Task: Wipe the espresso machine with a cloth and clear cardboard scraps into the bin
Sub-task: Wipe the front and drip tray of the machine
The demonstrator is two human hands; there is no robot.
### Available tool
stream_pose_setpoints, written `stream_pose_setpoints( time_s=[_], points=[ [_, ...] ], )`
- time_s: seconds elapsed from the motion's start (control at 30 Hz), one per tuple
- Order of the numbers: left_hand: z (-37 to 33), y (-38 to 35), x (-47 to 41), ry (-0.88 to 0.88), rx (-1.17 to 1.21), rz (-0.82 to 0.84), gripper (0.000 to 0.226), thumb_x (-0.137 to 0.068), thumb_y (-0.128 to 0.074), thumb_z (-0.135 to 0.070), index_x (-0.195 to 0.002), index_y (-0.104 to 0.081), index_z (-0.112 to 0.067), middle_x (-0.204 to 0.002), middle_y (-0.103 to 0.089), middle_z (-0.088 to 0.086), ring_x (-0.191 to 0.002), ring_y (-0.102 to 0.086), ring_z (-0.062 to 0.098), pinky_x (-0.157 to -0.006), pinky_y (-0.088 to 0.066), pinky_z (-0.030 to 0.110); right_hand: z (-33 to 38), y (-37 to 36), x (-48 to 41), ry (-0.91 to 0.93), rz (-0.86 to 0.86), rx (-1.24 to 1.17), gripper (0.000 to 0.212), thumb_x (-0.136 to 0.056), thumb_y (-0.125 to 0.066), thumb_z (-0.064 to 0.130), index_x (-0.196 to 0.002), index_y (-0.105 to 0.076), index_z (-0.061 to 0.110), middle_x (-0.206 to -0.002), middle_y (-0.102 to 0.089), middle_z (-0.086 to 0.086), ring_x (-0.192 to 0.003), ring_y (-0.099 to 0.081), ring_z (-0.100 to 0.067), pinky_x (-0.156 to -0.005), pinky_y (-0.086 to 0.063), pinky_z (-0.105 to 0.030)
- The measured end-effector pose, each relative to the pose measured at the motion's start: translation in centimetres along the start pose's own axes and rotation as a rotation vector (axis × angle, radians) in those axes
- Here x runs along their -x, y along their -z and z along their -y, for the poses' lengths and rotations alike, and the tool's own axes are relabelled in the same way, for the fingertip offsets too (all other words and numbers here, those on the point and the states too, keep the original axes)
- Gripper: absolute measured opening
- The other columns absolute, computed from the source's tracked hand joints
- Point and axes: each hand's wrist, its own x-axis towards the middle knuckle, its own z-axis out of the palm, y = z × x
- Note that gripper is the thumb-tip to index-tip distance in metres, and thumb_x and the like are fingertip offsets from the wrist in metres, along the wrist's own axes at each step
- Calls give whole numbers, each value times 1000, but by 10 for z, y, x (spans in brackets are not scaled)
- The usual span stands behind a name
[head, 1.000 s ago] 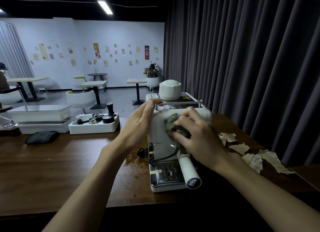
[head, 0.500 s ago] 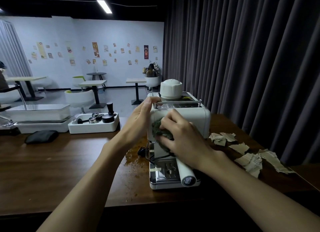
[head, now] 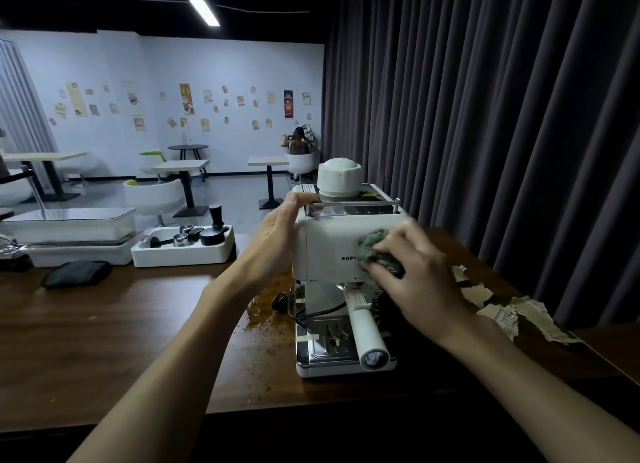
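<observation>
Cloth [head: 374, 251] is bunched in our right hand [head: 415, 282] against the machine [head: 329, 251] front; our left hand [head: 277, 234] grips its top corner. Scraps [head: 509, 315] lie beside it. Pressing hard could slide the machine into them.

The room is dim, lit by one ceiling strip [head: 204, 11] at eleven o'clock that brightens the far wall [head: 221, 67], while the curtain [head: 485, 116] at two o'clock lies dark, edges bow outward, and the right hand [head: 412, 279] is motion-blurred.
</observation>
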Motion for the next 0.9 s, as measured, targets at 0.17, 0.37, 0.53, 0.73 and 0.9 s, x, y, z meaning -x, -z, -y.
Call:
stream_pose_setpoints(
  time_s=[0.17,0.37,0.53,0.73,0.9],
  points=[
    [1,1,2,11,5,-4,45,-99,-20,-59,-118,-57,-41,-114,-64,-31,-108,-57,-16,-82,-43,3,43,-24,-25,172,73,-49,23,-89,-68,20,-111,-67,12,-112,-52,-5,-93,-65,-23,-74,-60,-35],
    [-1,1,1,6,6,3,45,-95,-22,-57,-120,-54,-37,-108,-62,-36,-98,-58,-21,-76,-44,2,30,-12,-20,141,46,87,26,-91,-65,18,-114,-68,8,-115,-57,-5,-78,-68,-22,-74,-55,-20],
    [3,0,-1,-10,-88,-18,36,-95,-24,-59,-111,-56,-54,-116,-55,-36,-113,-53,-12,-89,-43,13,-8,11,-6,-106,-176,90,28,-91,-63,5,-117,-65,-4,-111,-57,-15,-95,-57,-19,-88,-32,-1],
    [12,-5,1,-53,-134,-11,29,-98,-43,-50,-126,-51,-42,-122,-61,-8,-112,-56,7,-99,-48,32,8,-3,-7,0,33,91,34,-87,-69,12,-121,-66,5,-121,-53,-13,-108,-57,-31,-87,-50,-26],
    [36,-3,26,-99,-59,6,56,-97,-47,-41,-147,-25,-53,-151,-31,-33,-140,-32,-5,-109,-39,22,-4,0,9,-28,-96,40,35,-84,-71,2,-118,-65,1,-118,-55,-13,-103,-54,-14,-96,-38,-7]
  ],
)
